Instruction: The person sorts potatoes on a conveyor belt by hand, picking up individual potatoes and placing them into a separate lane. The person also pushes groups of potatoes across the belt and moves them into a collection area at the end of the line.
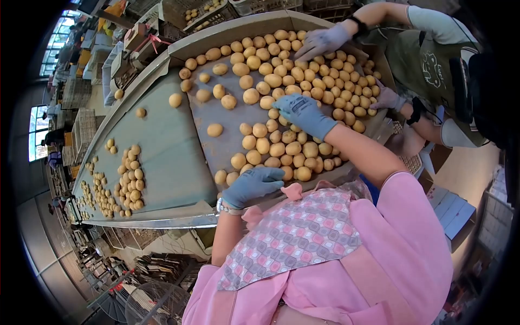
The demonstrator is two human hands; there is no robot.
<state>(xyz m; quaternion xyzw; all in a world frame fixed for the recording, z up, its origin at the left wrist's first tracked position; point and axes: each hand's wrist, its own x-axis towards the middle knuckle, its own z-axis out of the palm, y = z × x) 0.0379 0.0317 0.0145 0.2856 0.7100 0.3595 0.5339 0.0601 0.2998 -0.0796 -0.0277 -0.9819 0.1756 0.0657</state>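
Note:
Many round yellow-brown potatoes (292,149) lie on the grey sorting surface in front of me. My right hand (304,112), in a blue-grey glove, reaches over the middle of the pile, fingers stretched out and touching potatoes. At the near edge, my left hand (253,186), gloved alike, rests low with its fingers extended to the right beside the nearest potatoes. Neither hand visibly grips anything; the undersides of both are hidden.
Across the surface a co-worker's gloved hands (323,43) also touch the pile. To the left runs a green conveyor belt (168,146) carrying scattered and clustered potatoes. A raised metal rim (233,24) borders the far side. A cardboard box (452,216) stands at right.

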